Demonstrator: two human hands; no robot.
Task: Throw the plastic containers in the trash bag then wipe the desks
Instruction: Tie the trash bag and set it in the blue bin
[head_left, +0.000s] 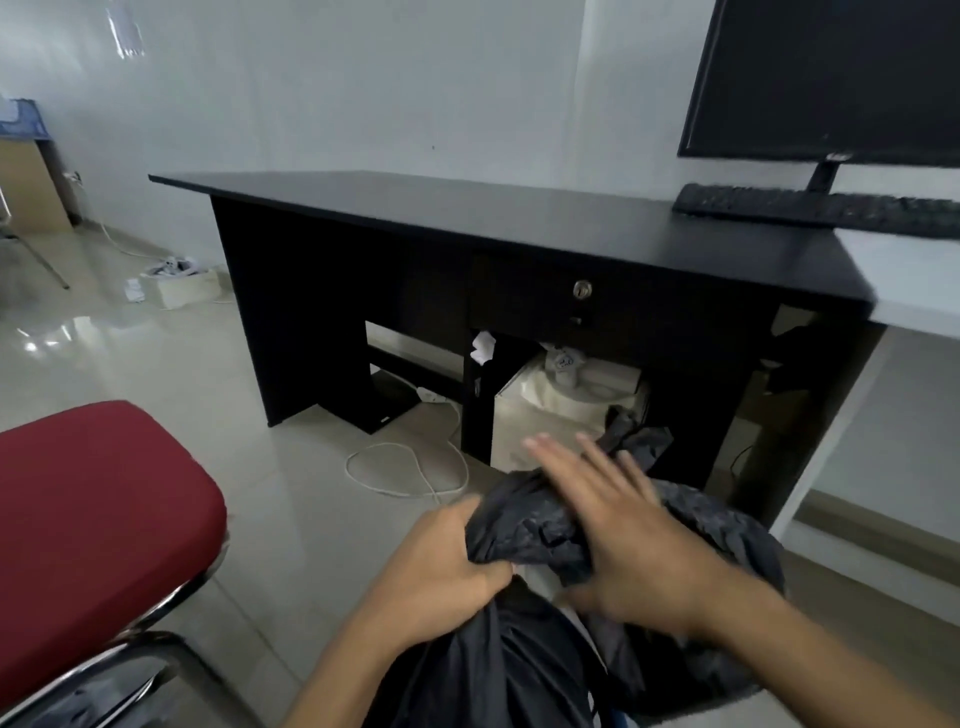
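A black plastic trash bag (524, 530) is bunched up low in the middle of the view, in front of me. My left hand (441, 571) grips the gathered plastic at its left side. My right hand (618, 525) lies flat over the top of the bag with its fingers spread and blurred. A black desk (467, 208) with a locked drawer stands beyond the bag; the left part of its top is bare. To its right sits a white desk (914, 280). No plastic containers are visible; the bag's contents are hidden.
A red padded chair (88, 525) with chrome frame stands at the left. A black monitor (831, 78) and keyboard (815, 208) sit at the right. Under the black desk are a white box (550, 410), a power strip and white cable (410, 467). The floor is glossy tile.
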